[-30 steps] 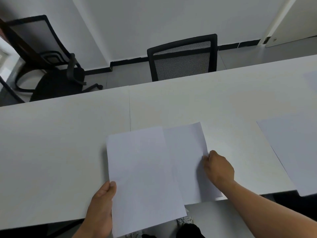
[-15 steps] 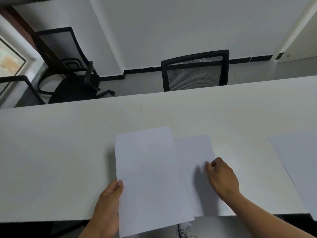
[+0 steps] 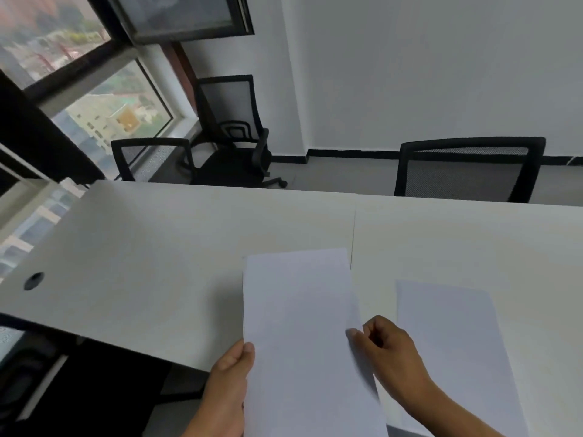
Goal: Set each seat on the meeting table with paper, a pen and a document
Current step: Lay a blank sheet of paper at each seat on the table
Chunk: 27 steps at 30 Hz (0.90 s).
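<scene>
The white meeting table [image 3: 189,263] fills the lower part of the view, with a seam running across its top and a round cable hole [image 3: 33,281] near its left end. Beyond the table's far edge stand three black mesh chairs: one [image 3: 470,170] straight across on the right, one [image 3: 151,159] at the far left corner, and a third [image 3: 233,134] further back from the table, toward the white wall. A large window [image 3: 79,99] lies past the table's left end.

On the table, near its front edge and right of the seam, one sheet of paper [image 3: 457,351] lies flat. Left of it, over the table's front edge, a stack of paper [image 3: 303,342] is held up and overhangs the edge toward the person.

The left hand [image 3: 227,395] grips the stack at its lower left side, thumb on top. The right hand [image 3: 391,351] sits between the stack and the flat sheet, fingers curled, pinching the stack's right edge; that edge is blurred, so how many sheets it holds cannot be told.
</scene>
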### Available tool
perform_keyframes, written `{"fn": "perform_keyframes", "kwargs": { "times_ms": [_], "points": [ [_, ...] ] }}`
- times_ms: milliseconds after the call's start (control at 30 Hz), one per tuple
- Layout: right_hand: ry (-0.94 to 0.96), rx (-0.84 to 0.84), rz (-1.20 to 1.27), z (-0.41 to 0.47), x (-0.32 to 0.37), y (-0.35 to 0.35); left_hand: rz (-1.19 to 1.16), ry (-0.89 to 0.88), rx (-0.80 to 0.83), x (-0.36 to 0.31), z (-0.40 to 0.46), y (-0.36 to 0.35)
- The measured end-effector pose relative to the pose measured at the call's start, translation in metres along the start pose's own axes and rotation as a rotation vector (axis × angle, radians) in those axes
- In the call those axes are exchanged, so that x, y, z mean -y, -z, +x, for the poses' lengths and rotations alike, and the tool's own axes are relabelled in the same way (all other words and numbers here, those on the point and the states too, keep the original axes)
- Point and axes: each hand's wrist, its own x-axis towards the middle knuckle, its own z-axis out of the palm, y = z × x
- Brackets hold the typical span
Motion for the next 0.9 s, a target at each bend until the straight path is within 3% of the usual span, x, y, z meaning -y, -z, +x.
{"fn": "perform_keyframes", "kwargs": {
  "times_ms": [300,500,700,900],
  "points": [
    [-0.001,0.029,-0.031,-0.002,0.030,-0.092,-0.010,0.013,0.006,-0.025,0.036,0.095],
    [0.003,0.038,0.001,-0.010,0.054,-0.146,-0.056,0.010,0.095,-0.044,0.056,0.150],
    [-0.029,0.053,0.079,-0.012,0.071,-0.176,-0.062,0.026,0.171,-0.061,0.064,0.180],
    [-0.058,0.069,0.068,0.008,0.078,-0.198,-0.038,0.056,0.146,-0.068,0.087,0.193]
  ]
}}
